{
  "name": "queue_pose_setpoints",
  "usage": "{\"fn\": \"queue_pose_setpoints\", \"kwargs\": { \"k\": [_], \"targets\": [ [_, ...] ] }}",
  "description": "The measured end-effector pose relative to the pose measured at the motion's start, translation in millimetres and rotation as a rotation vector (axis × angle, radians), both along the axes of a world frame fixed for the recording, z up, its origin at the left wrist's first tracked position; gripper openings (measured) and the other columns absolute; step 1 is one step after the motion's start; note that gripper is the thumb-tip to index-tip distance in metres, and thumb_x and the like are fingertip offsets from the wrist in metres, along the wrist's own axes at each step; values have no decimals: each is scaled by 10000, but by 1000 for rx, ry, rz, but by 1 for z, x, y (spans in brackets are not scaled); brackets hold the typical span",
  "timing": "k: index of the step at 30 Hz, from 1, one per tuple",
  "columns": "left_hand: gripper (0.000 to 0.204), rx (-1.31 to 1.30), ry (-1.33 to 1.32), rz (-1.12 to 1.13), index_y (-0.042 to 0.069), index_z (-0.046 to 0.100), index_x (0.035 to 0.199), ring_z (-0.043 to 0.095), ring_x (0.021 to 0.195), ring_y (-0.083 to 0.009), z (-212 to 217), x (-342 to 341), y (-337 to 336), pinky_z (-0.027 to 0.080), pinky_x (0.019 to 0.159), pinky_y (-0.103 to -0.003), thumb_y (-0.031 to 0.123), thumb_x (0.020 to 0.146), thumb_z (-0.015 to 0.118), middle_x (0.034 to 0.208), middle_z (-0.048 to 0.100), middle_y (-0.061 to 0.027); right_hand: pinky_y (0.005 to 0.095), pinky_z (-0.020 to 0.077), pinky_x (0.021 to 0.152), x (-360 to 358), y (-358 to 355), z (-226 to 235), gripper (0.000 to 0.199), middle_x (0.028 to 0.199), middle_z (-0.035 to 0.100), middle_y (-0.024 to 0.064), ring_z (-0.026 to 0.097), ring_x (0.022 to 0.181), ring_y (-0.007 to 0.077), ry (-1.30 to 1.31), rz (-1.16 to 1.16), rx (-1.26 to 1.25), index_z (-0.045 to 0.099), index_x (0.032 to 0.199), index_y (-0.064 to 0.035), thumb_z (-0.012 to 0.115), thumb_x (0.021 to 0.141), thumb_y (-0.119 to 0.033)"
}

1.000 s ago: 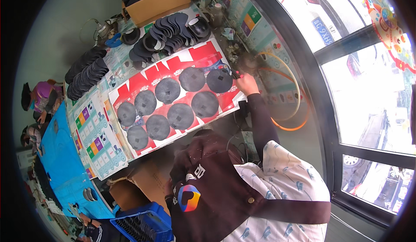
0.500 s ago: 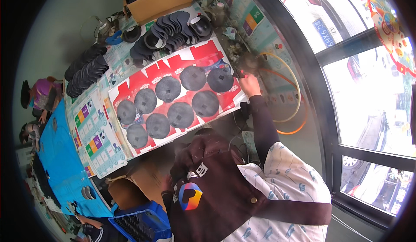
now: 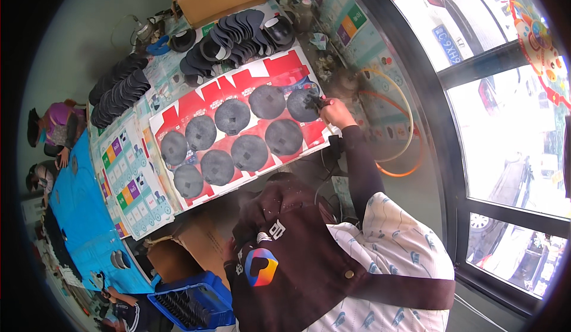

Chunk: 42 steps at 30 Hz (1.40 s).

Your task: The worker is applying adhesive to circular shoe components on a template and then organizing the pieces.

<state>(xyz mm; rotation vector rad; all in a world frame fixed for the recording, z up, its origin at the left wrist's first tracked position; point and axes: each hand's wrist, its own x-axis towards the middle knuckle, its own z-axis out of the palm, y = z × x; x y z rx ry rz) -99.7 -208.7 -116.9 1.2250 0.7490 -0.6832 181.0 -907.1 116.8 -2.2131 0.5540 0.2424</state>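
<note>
My right hand (image 3: 338, 115) is closed round a dark spray gun (image 3: 316, 102) at the right end of the bench. The tool's front is over the far right disc (image 3: 300, 107), one of several dark grey round pieces. These discs (image 3: 267, 102) lie in two rows, each with a small square mark, on a red and white printed cardboard sheet (image 3: 242, 81). Beside the dark apron, low in the view, my left hand (image 3: 228, 250) shows only in part. Its fingers are too hidden to read.
Stacked black curved pieces (image 3: 238, 37) and a cardboard box (image 3: 221, 2) stand behind the sheet. Yellow and orange hoses (image 3: 410, 127) loop by the window wall. A blue crate (image 3: 205, 299) sits low left. Other people work beside a blue-covered table (image 3: 89, 201).
My right hand has shifted slightly left, bringing the dark spray gun over the far right disc. The sheet and discs stay in place.
</note>
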Motion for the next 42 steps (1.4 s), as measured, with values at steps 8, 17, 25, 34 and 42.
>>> {"fn": "queue_pose_setpoints", "kwargs": {
  "k": [8, 17, 25, 34, 42],
  "targets": [
    [472, -62, 75, 70, 10, 486, 1428, 556, 1285, -320, -3, 7, 0, 487, 1045, -441, 271, 1036, 463, 1410, 554, -192, 515, 516, 744, -17, -4, -8, 251, 847, 677, 294, 670, 880, 467, -176, -219, -276, 692, 862, 29, 618, 789, -199],
    [455, 97, -180, -276, -8, 449, 1456, 536, 1320, -302, -3, 14, -7, 456, 1089, -412, 173, 1039, 439, 1430, 539, -189, 544, 507, 891, -36, -12, -25, 298, 950, 664, 343, 637, 994, 503, 34, -216, -261, 701, 908, 42, 552, 803, -193],
    [525, -27, 94, -9, 62, 491, 1451, 542, 1293, -303, 14, 47, -21, 467, 1047, -438, 351, 1014, 509, 1441, 546, -162, 532, 493, 930, -36, -30, -35, 320, 995, 672, 322, 641, 1029, 479, 137, -174, -204, 728, 976, 7, 536, 816, -192],
    [443, 137, 279, 115, 136, 539, 1391, 656, 1158, -285, 32, 53, -34, 527, 959, -396, 353, 1006, 571, 1324, 653, -120, 564, 522, 802, -83, -53, -76, 307, 1055, 667, 311, 652, 971, 485, -30, -19, -343, 577, 1177, 7, 541, 913, -145],
    [313, 740, -187, 10, 69, 575, 1222, 696, 835, -220, 114, 179, -13, 560, 677, -368, 98, 917, 638, 898, 659, -88, 533, 383, 1075, -87, -41, -155, 674, 1331, 493, 271, 450, 1234, 490, -76, -161, -618, 456, 1348, 23, 701, 723, -39]
  ]
}}
